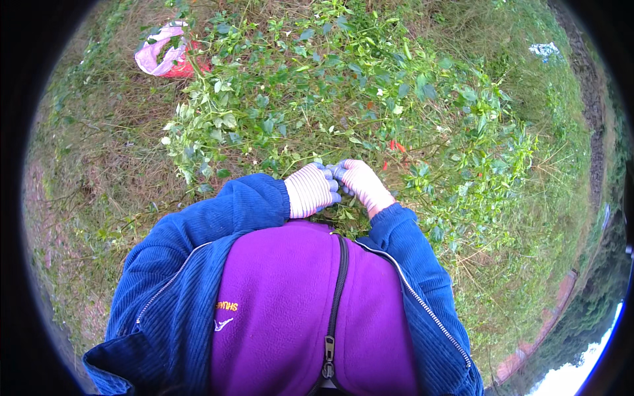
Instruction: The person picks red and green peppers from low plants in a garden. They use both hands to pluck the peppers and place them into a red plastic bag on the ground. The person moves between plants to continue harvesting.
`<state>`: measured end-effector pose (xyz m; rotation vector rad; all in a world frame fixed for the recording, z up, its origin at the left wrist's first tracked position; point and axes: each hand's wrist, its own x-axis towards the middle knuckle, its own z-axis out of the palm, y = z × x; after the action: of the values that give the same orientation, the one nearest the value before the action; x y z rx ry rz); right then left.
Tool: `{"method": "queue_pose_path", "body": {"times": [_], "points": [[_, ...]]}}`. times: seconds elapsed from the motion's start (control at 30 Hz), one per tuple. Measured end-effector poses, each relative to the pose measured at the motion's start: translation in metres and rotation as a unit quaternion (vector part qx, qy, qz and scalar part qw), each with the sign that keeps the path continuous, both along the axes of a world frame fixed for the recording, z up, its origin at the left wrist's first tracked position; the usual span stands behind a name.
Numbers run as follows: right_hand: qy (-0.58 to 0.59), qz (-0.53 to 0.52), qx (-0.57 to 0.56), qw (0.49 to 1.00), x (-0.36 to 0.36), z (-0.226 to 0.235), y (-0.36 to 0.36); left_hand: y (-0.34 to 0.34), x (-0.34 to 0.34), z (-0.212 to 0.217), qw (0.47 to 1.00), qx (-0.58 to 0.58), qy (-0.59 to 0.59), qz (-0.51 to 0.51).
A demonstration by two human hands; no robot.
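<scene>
My left hand [310, 191] and my right hand [363, 183] meet close in front of my chest, at the near side of a leafy chili plant [304, 99]. Both wear striped gloves with grey-blue fingers. The fingers of each are curled inward and pressed together at the tips; whatever lies between them is too small or hidden to make out. Just beyond my right hand, red chili peppers [396, 146] hang among the leaves. Green peppers [407, 51] show higher up on the plant.
A pink and red bag [158, 58] sits in the growth at the far left. Dry, tangled grass [112, 145] spreads to the left. At the far right lie a pale blue-white item [545, 50] and a dark strip of ground [588, 86].
</scene>
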<state>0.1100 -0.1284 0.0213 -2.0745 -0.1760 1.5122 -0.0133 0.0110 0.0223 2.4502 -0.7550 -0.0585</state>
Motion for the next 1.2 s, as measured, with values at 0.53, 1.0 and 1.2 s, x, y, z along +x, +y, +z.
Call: {"method": "queue_pose_path", "body": {"times": [0.53,1.0,1.2], "points": [[-0.197,-0.033,0.029,0.979,-0.004,-0.004,-0.049,0.001,-0.006,-0.006,0.998,-0.028,0.022,0.055],[-0.04,-0.36,0.251,0.898,0.038,0.048,-0.071,0.001,-0.01,-0.018,0.998,0.02,0.045,0.049],[-0.127,-0.08,0.058,0.987,0.08,0.029,-0.054,0.001,-0.011,-0.017,0.997,0.039,0.061,0.041]]}}
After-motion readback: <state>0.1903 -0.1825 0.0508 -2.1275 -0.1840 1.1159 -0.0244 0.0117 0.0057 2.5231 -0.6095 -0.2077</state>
